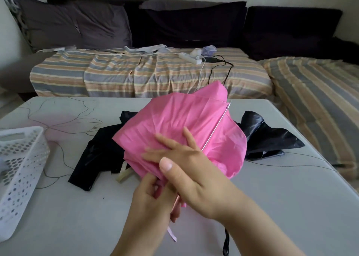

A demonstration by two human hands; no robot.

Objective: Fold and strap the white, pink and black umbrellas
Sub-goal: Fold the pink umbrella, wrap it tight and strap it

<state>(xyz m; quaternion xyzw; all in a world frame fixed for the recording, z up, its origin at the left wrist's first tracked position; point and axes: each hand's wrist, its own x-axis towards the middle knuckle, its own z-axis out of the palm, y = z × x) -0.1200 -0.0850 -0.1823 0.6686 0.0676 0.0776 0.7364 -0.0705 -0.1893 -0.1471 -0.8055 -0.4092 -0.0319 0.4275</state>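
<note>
The pink umbrella [184,123] is held above the table, its canopy loose and fanned out, with a metal rib [215,127] showing on its right side. My left hand [153,195] grips its lower end from below, and a pale pink strap [172,234] dangles under that hand. My right hand [186,164] lies flat on the pink fabric with fingers spread. Behind it the black umbrella [270,139] lies crumpled on the table, partly hidden. I cannot make out a white umbrella.
A white perforated basket [21,170] stands at the table's [272,207] left edge. A black strap [226,242] hangs near my right forearm. Beyond the table is a striped sofa [147,75] with dark cushions, a power strip and cables.
</note>
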